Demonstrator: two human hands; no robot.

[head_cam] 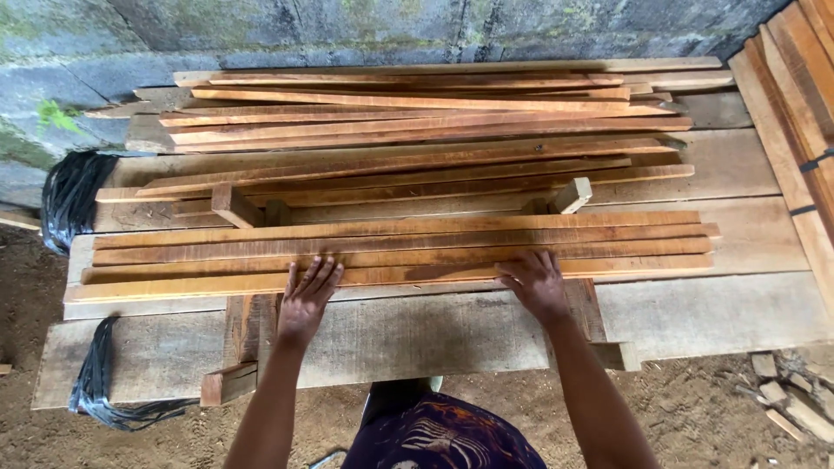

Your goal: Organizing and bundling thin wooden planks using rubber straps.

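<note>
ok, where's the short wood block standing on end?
In the head view, the short wood block stands right of centre, between the near row of slats and the far pile.

Reddish-brown wooden slats [400, 247] on pale grey planks [695, 313], black straps [74, 195], grey mossy-green wall [261, 30].

Right stack of boards [795, 104] cut off by the right and top edges; length can't be told. Black strapping [69, 195] at far left partly hidden behind the bench [434, 334]; a second bundle [100, 382] hangs under the near left corner, end out of sight. Both hands' [306, 295] palms hidden, pressed on the slats [400, 252]. Forearms cut by the bottom edge. Scraps [795, 399] near right run off frame. Cross blocks [234, 207] mostly covered by slats. Bench legs not visible.
</note>
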